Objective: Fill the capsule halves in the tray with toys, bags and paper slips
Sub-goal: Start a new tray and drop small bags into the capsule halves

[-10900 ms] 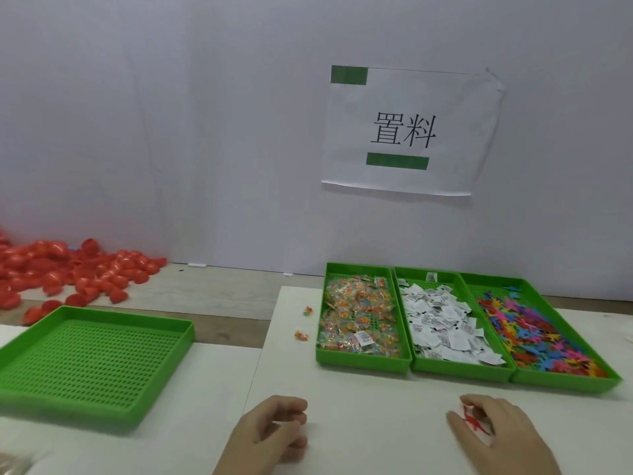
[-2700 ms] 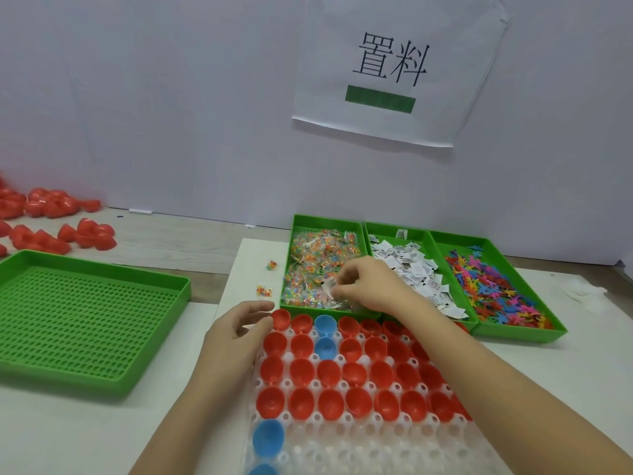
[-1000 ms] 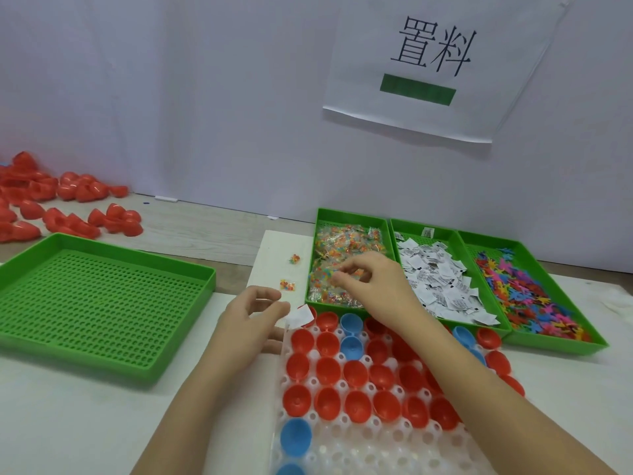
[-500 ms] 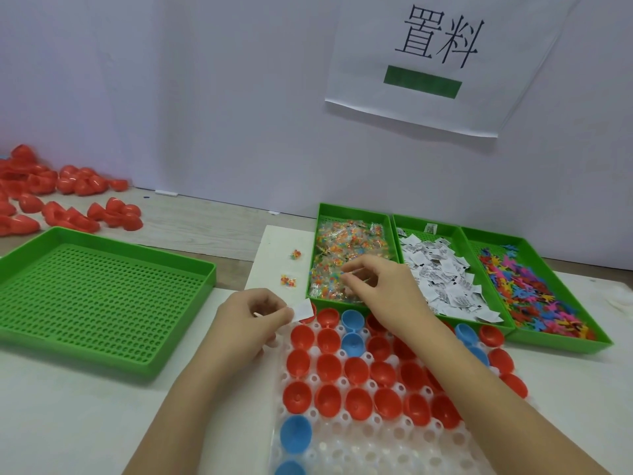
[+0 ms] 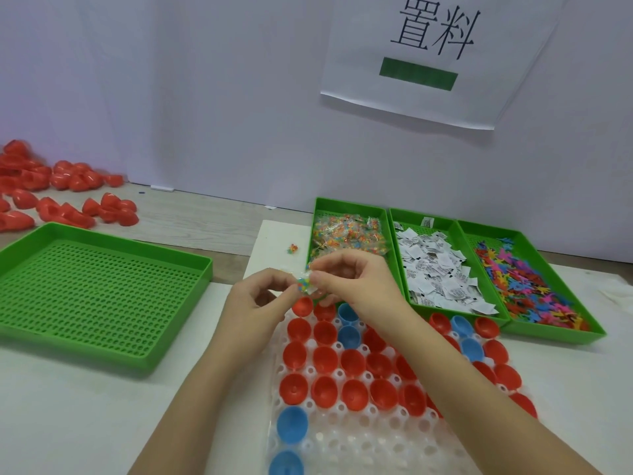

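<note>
A clear plastic tray [image 5: 346, 437] in front of me holds several red capsule halves [image 5: 324, 355] and some blue ones [image 5: 292, 424]. Above its far left corner my left hand [image 5: 255, 303] and my right hand [image 5: 354, 286] meet. Both pinch a small clear bag of coloured beads [image 5: 304, 284] between their fingertips. A white paper slip shows just under the bag. Behind the hands stand three green bins: bead bags [image 5: 346, 234], paper slips [image 5: 433, 269] and coloured toys [image 5: 527, 286].
A large perforated green tray [image 5: 92, 289] lies at the left. Loose red capsule halves [image 5: 68, 197] are heaped at the far left by the wall. One stray bead bag [image 5: 292, 248] lies on the table beside the bins. A white sign hangs on the wall.
My right hand has come back from the bead-bag bin with a bag and met my left hand, which held a paper slip over the tray's far left corner.
</note>
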